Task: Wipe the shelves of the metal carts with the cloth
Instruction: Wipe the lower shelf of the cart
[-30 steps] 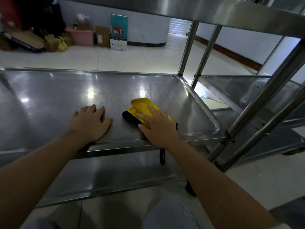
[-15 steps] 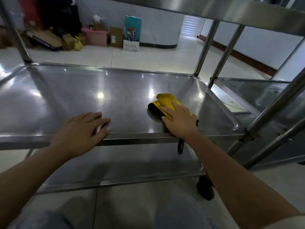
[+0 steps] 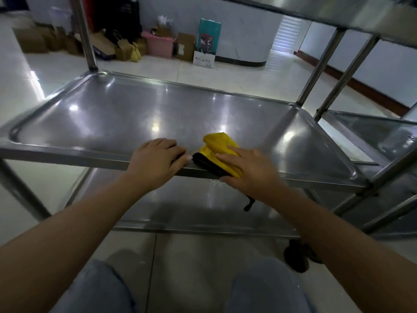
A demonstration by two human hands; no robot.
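Right hand lay flat, fingers straight, pressing yellow cloth at front lip of middle shelf. Left hand open too, draped over same lip, bracing. Risk imo: cloth half over edge, black strap dangling, so sloppy pull could've dragged it off. Cart on wheels might've rolled.

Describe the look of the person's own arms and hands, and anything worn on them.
Two bare hands, the left hand and the right hand, on bare forearms. No gloves, rings, watch or sleeves show anywhere up to the frame's edge. The fingernails look short and unpainted.
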